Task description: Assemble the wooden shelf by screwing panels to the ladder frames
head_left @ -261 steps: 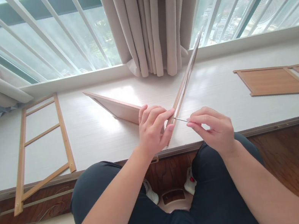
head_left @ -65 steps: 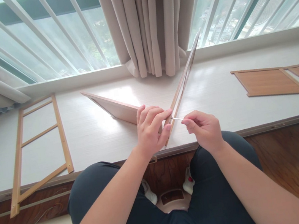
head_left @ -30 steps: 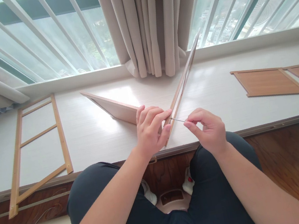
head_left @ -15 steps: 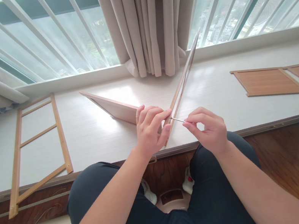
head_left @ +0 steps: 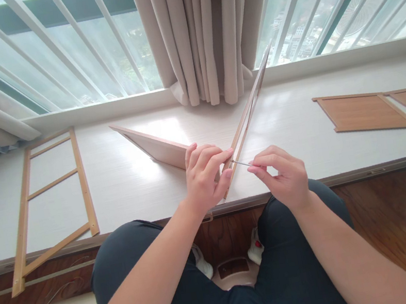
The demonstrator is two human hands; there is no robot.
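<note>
A narrow wooden frame [head_left: 246, 110] stands on edge, slanting from the near edge of the white ledge up toward the curtain. My left hand [head_left: 207, 175] grips its near end, thumb below and fingers above. Beside that hand a wooden panel [head_left: 158, 146] also stands on edge, running back to the left; where the two meet is hidden by my fingers. Between thumb and fingertips, my right hand [head_left: 283, 174] pinches a thin metal rod [head_left: 242, 163], whose tip touches the frame close to my left thumb. The rod's other end is hidden in my hand.
An open wooden frame with crossbars [head_left: 85, 183] lies at left, overhanging the edge of the white ledge [head_left: 124, 197]. Hinged-looking brown panels [head_left: 371, 112] lie at right. Behind are a beige curtain [head_left: 201, 31] and barred windows. My knees are against the front edge.
Both hands stay almost in place. The metal rod appears slightly turned at the frame; everything else is unmoved.
</note>
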